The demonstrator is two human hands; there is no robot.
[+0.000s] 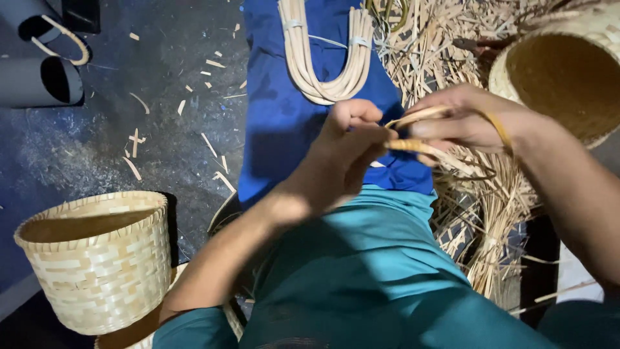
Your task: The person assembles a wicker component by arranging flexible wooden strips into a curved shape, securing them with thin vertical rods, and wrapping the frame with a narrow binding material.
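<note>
Both hands are working one thin pale cane strip right over the lap. The left hand is curled into a loose fist with the fingers pinched on the strip's wrapped end, and the right hand has its fingers pressed together on the looped part, so the strip sits taut between them, probably to keep the bend from springing open.

A bundle of bent pale rattan rods tied with white bands lies on the blue cloth spread across the legs, close enough to grab. To the right is a messy heap of loose straw-coloured splints.

Containers: a woven pale bamboo basket stands upright on the dark floor at lower left, and looks empty inside. A second round woven basket lies tipped at upper right, mouth facing the camera, nothing visible in it either. Offcuts are scattered over the floor.
</note>
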